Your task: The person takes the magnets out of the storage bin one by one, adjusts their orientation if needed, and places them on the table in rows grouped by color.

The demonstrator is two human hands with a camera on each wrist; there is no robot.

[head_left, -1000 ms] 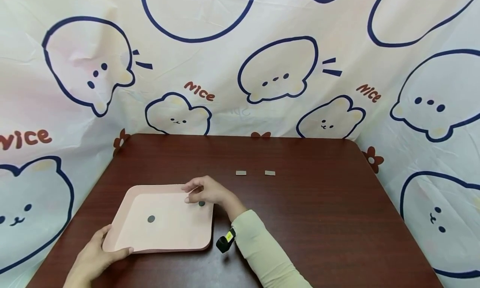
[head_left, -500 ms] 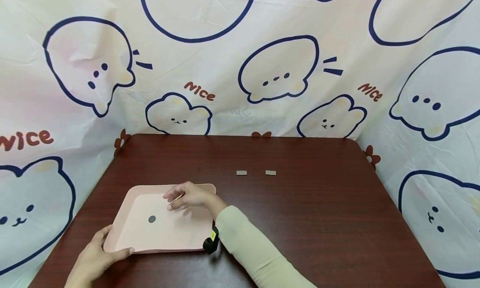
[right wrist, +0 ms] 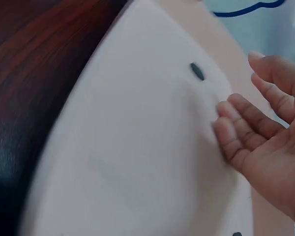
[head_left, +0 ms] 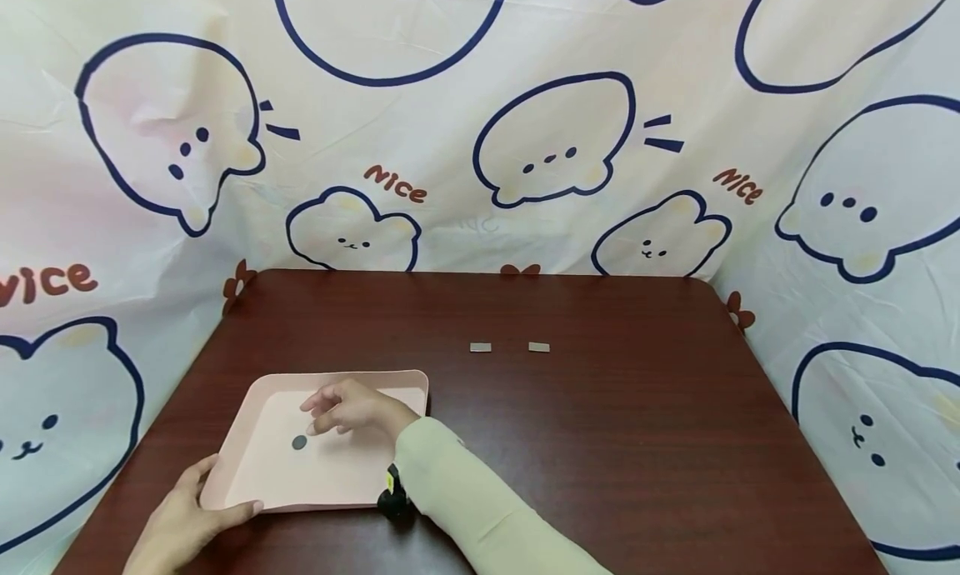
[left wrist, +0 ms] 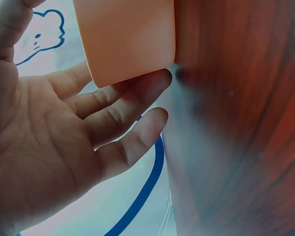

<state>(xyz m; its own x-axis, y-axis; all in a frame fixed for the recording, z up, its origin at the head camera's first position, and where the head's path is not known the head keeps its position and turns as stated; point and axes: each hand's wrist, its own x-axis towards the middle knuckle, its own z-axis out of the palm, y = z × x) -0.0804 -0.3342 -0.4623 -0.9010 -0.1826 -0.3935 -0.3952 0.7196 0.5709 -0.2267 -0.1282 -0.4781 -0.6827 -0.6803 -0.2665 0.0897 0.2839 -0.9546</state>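
A shallow pale pink tray (head_left: 337,479) lies on the left part of the table. My left hand (head_left: 174,521) holds its near left corner, thumb along the front edge and fingers along the left side; the left wrist view shows fingertips (left wrist: 155,81) against the tray's outer corner (left wrist: 130,42). Over the tray hovers my right hand (head_left: 352,407), fingers loosely bent and holding nothing. Just left of its fingertips a flat dark round disc (head_left: 299,442) lies on the tray floor, also seen as a dark oval disc (right wrist: 197,72) in the right wrist view.
Two small pale rectangular pieces, a left one (head_left: 481,347) and a right one (head_left: 539,347), lie side by side farther back on the brown table (head_left: 637,442). A cartoon-printed cloth (head_left: 450,142) hangs behind and beside the table.
My right hand has moved left across the tray toward the left disc. A second disc near the tray's right side, seen earlier, is now hidden in the head view. My left hand stays put.
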